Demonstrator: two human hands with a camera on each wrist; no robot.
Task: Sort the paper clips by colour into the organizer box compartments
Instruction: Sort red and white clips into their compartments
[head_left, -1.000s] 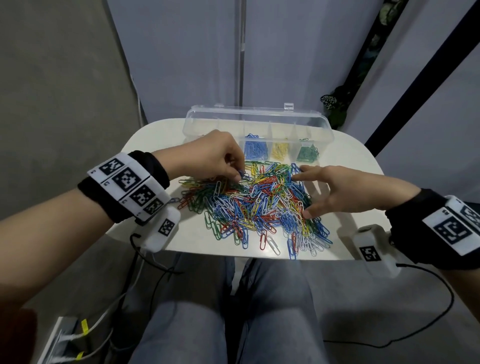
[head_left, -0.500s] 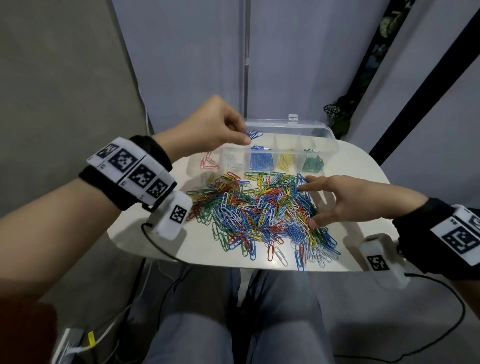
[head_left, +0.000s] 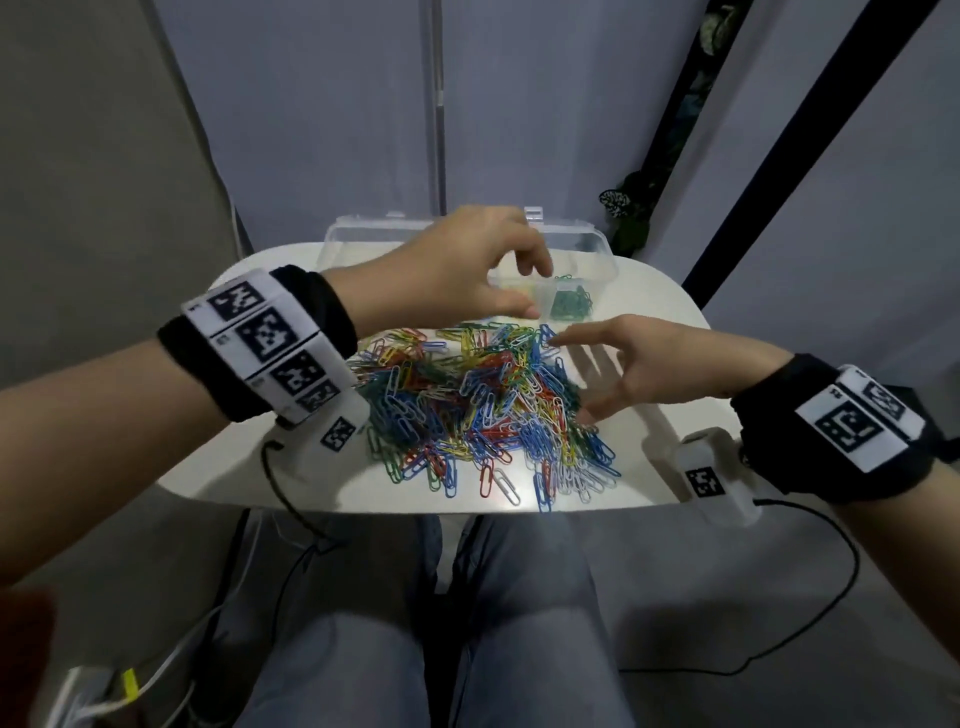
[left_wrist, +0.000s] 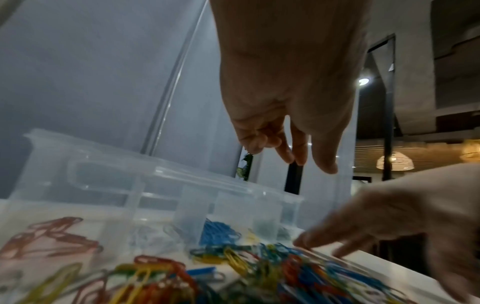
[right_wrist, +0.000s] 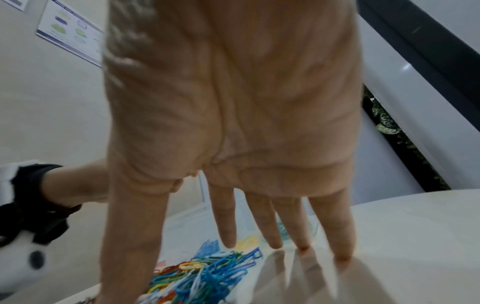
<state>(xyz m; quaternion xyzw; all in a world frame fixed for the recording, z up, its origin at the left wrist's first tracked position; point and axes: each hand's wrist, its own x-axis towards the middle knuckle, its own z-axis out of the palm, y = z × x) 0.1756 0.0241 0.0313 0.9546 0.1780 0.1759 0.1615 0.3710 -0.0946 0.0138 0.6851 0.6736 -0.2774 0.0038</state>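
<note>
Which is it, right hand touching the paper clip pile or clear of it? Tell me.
Cannot tell. In the head view the right hand spreads at the paper clip pile's right edge, fingertips by the clips; the right wrist view is too blurred to show contact or gap.

You have mixed paper clips (head_left: 483, 410) heaped before the clear organizer box (head_left: 597, 260) (compartments part-filled by colour).

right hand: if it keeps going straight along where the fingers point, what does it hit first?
Likely the mixed clip pile: the right hand is spread open, index tip already at the pile's far right edge. Beyond that lies the organizer box. Height over the table is unclear.
</note>
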